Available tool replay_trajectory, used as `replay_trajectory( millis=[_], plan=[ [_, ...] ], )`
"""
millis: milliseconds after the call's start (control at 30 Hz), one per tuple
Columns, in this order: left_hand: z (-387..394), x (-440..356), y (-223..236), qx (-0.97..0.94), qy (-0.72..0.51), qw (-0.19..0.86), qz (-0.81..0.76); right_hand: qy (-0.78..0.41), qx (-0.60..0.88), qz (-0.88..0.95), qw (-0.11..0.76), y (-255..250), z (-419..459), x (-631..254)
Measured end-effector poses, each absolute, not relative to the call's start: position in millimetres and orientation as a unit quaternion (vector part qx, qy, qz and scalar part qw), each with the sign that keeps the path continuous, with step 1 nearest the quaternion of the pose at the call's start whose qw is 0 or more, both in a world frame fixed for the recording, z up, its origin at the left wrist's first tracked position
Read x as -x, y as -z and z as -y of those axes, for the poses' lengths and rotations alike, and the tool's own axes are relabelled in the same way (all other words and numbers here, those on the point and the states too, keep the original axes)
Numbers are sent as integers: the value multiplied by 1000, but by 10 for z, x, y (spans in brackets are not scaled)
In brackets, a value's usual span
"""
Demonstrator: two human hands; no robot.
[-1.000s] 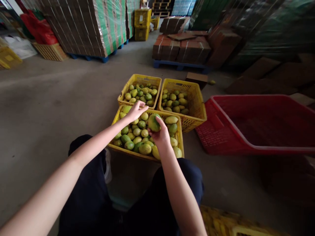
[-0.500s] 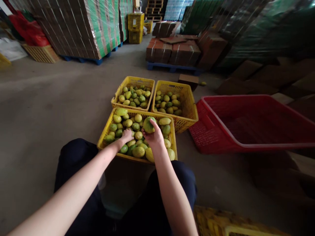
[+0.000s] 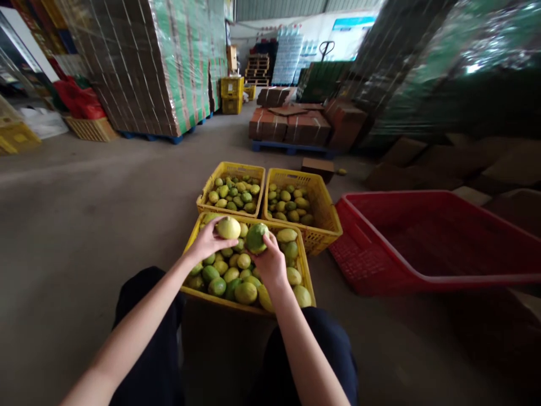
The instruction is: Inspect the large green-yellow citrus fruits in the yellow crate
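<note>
A pale yellow lemon (image 3: 229, 228) sits in my left hand (image 3: 208, 241), whose fingers are closed around its left and lower sides. Just to its right, my right hand (image 3: 271, 262) grips a larger green lemon (image 3: 256, 238), the thumb on its right side. Both fruits are held up over the near yellow crate (image 3: 307, 276), apart from each other. Many yellow and green lemons (image 3: 245, 292) fill that crate, some of them hidden by my hands.
Behind the near crate stand a left yellow crate (image 3: 200, 202) and a right yellow crate (image 3: 332, 223), both holding lemons. A big red basket (image 3: 359, 265) lies to the right. Farther off are a pallet of bundled cardboard (image 3: 308, 128) and a wrapped stack (image 3: 164, 67).
My left hand went down among the lemons in the near crate and has come up with a yellow one. My right hand keeps its green lemon. The view has tilted upward.
</note>
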State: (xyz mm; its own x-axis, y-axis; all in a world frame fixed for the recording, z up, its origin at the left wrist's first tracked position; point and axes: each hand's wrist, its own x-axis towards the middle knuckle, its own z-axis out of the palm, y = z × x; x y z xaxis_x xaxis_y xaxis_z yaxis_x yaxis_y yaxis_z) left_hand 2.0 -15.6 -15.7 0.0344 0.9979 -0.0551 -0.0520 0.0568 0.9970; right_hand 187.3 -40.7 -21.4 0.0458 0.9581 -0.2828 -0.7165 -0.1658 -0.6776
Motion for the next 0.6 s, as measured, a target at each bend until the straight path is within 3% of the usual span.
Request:
replay_trajectory(
  millis=[133, 333, 600],
  plan=[
    [269, -22, 312, -579, -520, 393, -491, -600, 388, 318, 623, 278, 584, -1782],
    [309, 48, 298, -701, -522, 219, -434, -336, 441, 504, 662, 386, 685, -1800],
    [380, 60, 209, -736, -496, 217, -407, -209, 427, 546, 690, 447, 582, -1806]
  ],
)
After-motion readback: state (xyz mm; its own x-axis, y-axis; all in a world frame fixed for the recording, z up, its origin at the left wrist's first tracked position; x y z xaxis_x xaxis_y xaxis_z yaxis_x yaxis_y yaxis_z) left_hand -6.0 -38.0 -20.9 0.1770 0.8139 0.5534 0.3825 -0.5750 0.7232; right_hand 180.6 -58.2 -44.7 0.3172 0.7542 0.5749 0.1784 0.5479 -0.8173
